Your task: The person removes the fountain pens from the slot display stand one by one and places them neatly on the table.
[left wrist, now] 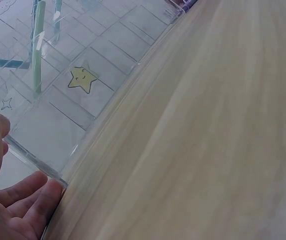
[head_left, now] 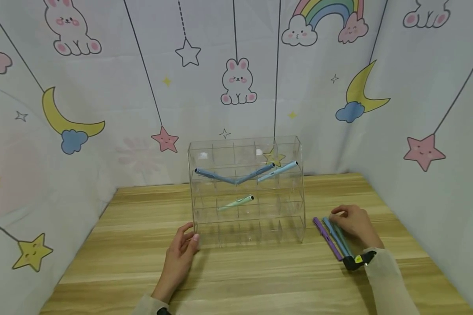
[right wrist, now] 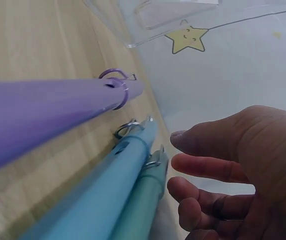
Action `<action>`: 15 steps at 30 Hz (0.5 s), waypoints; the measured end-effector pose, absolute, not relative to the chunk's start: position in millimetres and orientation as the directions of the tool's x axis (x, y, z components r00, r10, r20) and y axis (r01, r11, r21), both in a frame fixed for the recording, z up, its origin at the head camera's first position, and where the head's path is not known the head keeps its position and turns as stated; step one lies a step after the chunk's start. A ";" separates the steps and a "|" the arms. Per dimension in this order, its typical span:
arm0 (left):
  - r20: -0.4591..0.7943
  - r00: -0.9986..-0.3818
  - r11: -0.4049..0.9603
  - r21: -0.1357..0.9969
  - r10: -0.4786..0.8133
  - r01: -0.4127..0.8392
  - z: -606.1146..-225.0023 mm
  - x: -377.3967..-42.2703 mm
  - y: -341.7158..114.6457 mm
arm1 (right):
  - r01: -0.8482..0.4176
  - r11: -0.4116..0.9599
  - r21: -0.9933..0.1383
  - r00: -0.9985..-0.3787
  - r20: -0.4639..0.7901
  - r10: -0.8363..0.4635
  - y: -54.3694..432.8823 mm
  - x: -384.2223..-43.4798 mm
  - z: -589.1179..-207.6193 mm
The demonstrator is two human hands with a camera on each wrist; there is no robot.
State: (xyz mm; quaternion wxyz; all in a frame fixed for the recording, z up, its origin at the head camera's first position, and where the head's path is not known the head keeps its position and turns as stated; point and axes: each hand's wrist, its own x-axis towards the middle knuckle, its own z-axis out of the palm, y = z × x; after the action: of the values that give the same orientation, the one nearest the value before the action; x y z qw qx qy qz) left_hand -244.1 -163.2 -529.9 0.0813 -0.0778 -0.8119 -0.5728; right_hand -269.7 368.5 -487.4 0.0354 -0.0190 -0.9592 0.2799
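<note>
Purple capped pen [head_left: 327, 239], blue capped pen [head_left: 335, 236] and teal-green capped pen [head_left: 344, 240] are laid side by side on the wood-grain table [head_left: 260, 280], just left of the fingers of the right hand [head_left: 352, 221]. The teal-green one is set nearest the fingers, the purple one farthest. Only a narrow gap is formed between the right thumb and forefinger, with nothing held; whether the teal-green pen is touched cannot be told.

By the left hand [head_left: 181, 247], the lower left corner of a transparent compartmented rack [head_left: 223, 154] is held — thumb at the front, fingers bent along the side. Above and to the right of those fingers, four pens are propped aslant in the rack: two dark blue pens [head_left: 216, 176] [head_left: 256, 173] meeting in a V, a light blue pen [head_left: 277, 171] and, lower down, a pale green pen [head_left: 236, 203]. Beyond both hands, a rabbit-and-star-patterned backdrop [head_left: 205, 100] is hung.
</note>
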 end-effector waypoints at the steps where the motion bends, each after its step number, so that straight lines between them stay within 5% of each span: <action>1: 0.220 -0.975 0.329 0.918 0.034 0.219 -529.5 -243.8 -163.0 | 0.018 0.842 -0.540 -0.996 0.063 0.061 368.1 -269.5 -486.0; 15: 0.200 -0.979 0.341 0.919 0.029 0.198 -525.5 -242.4 -161.8 | -0.103 0.806 -0.583 -0.948 0.302 0.097 337.5 -256.0 -435.1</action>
State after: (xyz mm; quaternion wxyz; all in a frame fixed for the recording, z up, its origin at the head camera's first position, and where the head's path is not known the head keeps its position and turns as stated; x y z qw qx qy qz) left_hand -242.4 -161.8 -525.5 0.0740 -0.0694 -0.8156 -0.5697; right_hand -256.0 337.5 -435.1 0.1609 0.0016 -0.9366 0.3114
